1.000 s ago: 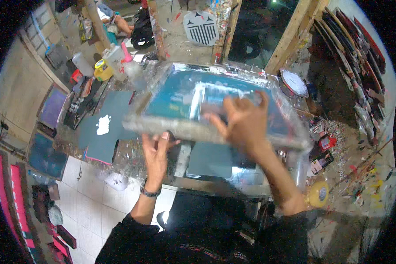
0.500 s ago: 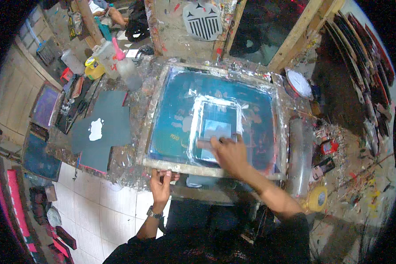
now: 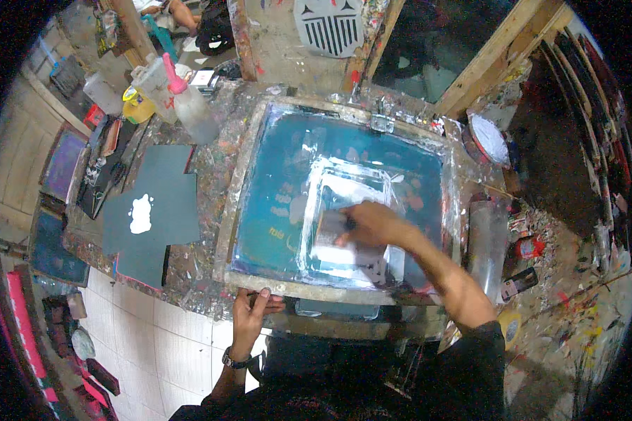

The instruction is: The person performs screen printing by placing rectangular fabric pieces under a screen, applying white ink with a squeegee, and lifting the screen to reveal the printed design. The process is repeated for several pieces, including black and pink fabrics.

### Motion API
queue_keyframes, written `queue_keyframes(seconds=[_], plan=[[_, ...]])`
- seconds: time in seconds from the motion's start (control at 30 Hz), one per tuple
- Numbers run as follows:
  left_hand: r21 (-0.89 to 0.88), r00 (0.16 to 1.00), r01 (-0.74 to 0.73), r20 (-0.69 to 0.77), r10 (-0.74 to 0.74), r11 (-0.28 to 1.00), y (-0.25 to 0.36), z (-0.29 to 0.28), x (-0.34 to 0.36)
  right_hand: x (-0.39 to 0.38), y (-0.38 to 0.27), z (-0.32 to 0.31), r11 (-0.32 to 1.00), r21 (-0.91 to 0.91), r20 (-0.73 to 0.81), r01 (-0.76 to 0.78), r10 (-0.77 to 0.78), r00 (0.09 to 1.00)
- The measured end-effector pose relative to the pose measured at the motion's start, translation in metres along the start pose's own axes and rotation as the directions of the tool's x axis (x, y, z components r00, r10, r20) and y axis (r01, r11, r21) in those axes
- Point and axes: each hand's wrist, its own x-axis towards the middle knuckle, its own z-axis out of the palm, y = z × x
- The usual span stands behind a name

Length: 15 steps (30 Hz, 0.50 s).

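- Screen frame [image 3: 281, 285], pale-railed with teal mesh [image 3: 274, 161], lies on the counter [image 3: 221, 147], its near rail by the counter's near edge
- Right hand [image 3: 376, 226] is over the mesh, fingers curled closed around a flat brownish-grey block [image 3: 330, 228]; motion blur hides the exact grip
- White ink [image 3: 351, 188] is spread in a rough rectangle on the mesh, with the block inside it
- Left hand [image 3: 251, 312] pinches the near rail towards its left corner, thumb against the rail, fingers bent below
- Grey sheet [image 3: 337, 309] shows partly under the near rail, at the counter's near edge
- Grey cards [image 3: 165, 179] overlap towards the counter's left edge, one bearing a white blotch [image 3: 140, 214]
- Bottle [image 3: 193, 116] with a pink nozzle stands near the counter's far left corner, a yellow tub [image 3: 137, 105] further left
- Clear cylinder [image 3: 486, 238] lies just right of the screen frame, along the counter's right edge
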Motion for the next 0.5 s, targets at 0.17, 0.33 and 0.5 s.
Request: queue_keyframes(seconds=[0.17,0.33,0.5], plan=[[0.021,0.999,0.034,0.013,-0.034,0.999,0.015,0.005,-0.004,0.054,0.048,-0.024,0.954,-0.186,-0.367,-0.236,0.155,0.917],[0.015,0.999,0.041,-0.004,-0.041,0.999,0.014,0.003,-0.007,0.010,0.001,0.008,0.897,-0.094,-0.404,-0.432,0.362,0.840],[-0.014,0.998,0.061,-0.019,-0.062,0.998,0.005,0.004,-0.002,-0.059,-0.083,0.053,0.880,-0.120,-0.290,-0.459,0.411,0.864]])
